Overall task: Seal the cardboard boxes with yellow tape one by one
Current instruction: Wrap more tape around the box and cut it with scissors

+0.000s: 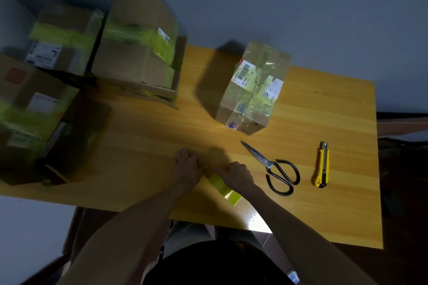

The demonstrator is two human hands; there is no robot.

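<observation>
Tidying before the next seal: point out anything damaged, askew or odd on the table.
The lone box mid-table sits skewed to the table edge, its clear wrap crinkled and labels patchy. At left, a taped box rests in an open carton with ragged flaps. Scissors and knife lie flat; nothing spilled.

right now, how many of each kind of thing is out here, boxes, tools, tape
cardboard boxes: 4 (three yellow-taped, one clear-wrapped)
scissors: 1
utility knife: 1
yellow tape: 1, pinched in the right hand, left hand beside it
total: 7
Extra cardboard under the left boxes is too blurred to count.
</observation>
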